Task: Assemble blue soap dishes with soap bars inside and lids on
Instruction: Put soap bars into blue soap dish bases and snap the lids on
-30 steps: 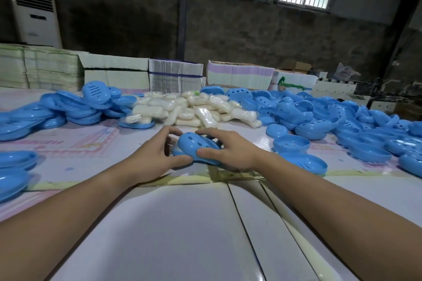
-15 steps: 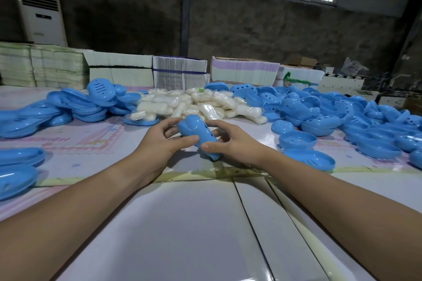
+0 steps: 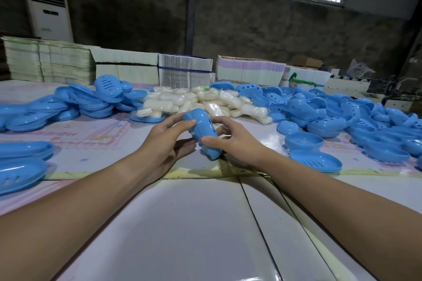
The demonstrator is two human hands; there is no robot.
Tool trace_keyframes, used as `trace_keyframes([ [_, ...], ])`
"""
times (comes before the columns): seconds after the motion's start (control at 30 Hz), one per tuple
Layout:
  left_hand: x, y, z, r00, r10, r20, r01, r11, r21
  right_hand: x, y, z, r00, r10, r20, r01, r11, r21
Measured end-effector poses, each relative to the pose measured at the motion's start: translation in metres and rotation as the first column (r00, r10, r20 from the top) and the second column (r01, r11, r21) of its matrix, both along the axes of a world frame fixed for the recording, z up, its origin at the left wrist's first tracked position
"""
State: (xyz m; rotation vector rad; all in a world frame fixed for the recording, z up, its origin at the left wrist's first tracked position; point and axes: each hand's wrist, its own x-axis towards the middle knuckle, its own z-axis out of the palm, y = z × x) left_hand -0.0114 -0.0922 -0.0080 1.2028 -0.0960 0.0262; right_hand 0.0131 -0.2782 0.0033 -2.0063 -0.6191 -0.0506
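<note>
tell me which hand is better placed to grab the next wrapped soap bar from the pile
Left, probably. Both hands grip the closed dish, but the left hand sits nearer the soap pile; the right hand lies toward the loose dishes.

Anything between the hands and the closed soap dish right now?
Nothing visible. The left hand and right hand both already have a grip on the closed soap dish, held tilted above the table.
</note>
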Motion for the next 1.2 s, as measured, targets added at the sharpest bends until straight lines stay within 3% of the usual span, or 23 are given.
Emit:
trace_keyframes([
  [0.23, 0.002, 0.0, 0.0, 0.999, 0.049, -0.023, -0.049, 0.999, -0.016, 0.001, 0.002, 0.002, 0.99, 0.056, -0.127, -0.044, 0.995, 0.093],
  [0.7, -0.001, 0.0, 0.001, 1.0, 0.006, -0.016, -0.006, 1.0, -0.015, 0.004, -0.002, 0.006, 0.971, 0.062, -0.231, -0.043, 0.995, 0.088],
  [0.87, -0.005, -0.002, 0.001, 0.998, -0.049, 0.031, 0.049, 0.999, -0.012, 0.0, -0.001, 0.004, 0.998, -0.013, -0.062, 0.011, 0.999, -0.041],
  [1.0, -0.007, -0.003, 0.002, 0.989, -0.132, 0.067, 0.132, 0.991, 0.002, -0.003, -0.003, 0.002, 0.997, 0.021, -0.078, -0.019, 0.999, 0.025],
  [1.2, -0.01, -0.003, 0.003, 0.977, -0.197, 0.083, 0.195, 0.98, 0.037, -0.002, -0.009, 0.005, 0.997, 0.034, -0.067, -0.035, 0.999, -0.015],
])
